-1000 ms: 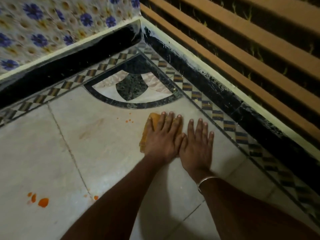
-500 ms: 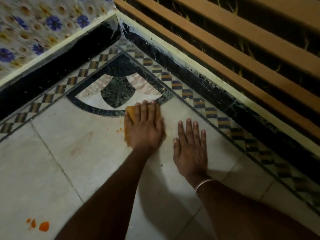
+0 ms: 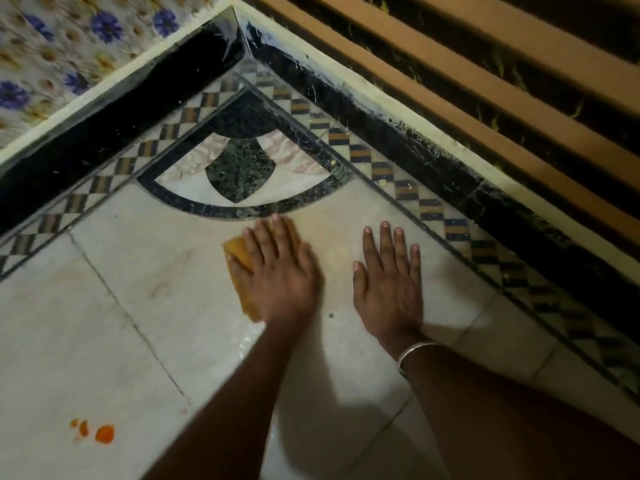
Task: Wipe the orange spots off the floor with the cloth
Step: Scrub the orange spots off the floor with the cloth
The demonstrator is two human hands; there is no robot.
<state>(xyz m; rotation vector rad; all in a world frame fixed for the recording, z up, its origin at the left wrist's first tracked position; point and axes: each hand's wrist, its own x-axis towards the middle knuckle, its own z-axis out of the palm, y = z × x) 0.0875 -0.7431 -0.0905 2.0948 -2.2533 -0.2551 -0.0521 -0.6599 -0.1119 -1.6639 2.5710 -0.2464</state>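
Observation:
My left hand lies flat with fingers spread on a yellow-orange cloth and presses it onto the pale marble floor, just below the dark curved inlay. Only the cloth's left edge shows beside the hand. My right hand, with a silver bangle at the wrist, rests palm down on the floor to the right, holding nothing. A cluster of orange spots sits on the floor at the lower left, well away from the cloth. A faint brownish smear lies left of the cloth.
This is a room corner. A black skirting runs along the left wall, and another runs under brown wooden slats on the right. A checkered tile border and a fan-shaped inlay fill the corner.
My left hand has slid the cloth leftward over the small orange specks seen beside it earlier; they no longer show. My right hand stays planted on the floor.

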